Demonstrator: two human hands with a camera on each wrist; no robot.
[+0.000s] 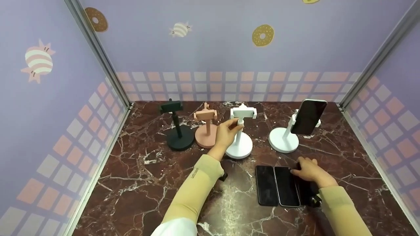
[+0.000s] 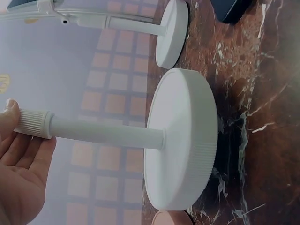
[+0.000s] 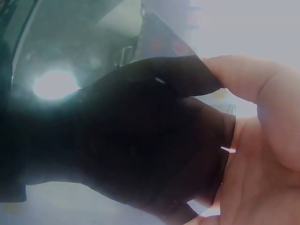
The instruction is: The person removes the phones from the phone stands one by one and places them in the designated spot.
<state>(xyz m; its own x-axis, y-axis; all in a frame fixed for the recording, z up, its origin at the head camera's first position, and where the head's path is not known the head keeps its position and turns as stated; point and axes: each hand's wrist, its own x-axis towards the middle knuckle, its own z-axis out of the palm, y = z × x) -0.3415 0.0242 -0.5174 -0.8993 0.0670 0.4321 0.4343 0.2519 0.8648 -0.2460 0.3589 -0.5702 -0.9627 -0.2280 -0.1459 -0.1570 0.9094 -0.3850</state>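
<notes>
My left hand (image 1: pixel 227 133) grips the ribbed collar of a white phone stand (image 2: pixel 180 140) just below its empty clamp (image 1: pixel 243 113). The stand's round base rests upright on the table. My right hand (image 1: pixel 310 169) holds the upper end of a dark phone (image 1: pixel 306 191), partly hidden under the hand and wrist. In the right wrist view, that phone's glossy screen (image 3: pixel 117 136) shows a dark reflection of the hand, and the fingertips are hard to make out. Left of it, two black phones (image 1: pixel 266 185) (image 1: pixel 287 186) lie side by side on the table.
A second white stand (image 1: pixel 284 140) at the right carries a tilted phone (image 1: pixel 309 116). A pink stand (image 1: pixel 206 135) and a black stand (image 1: pixel 180 137) stand left of the gripped one, their clamps without phones. Patterned panels (image 1: pixel 210 52) border the marbled table (image 1: pixel 147 196).
</notes>
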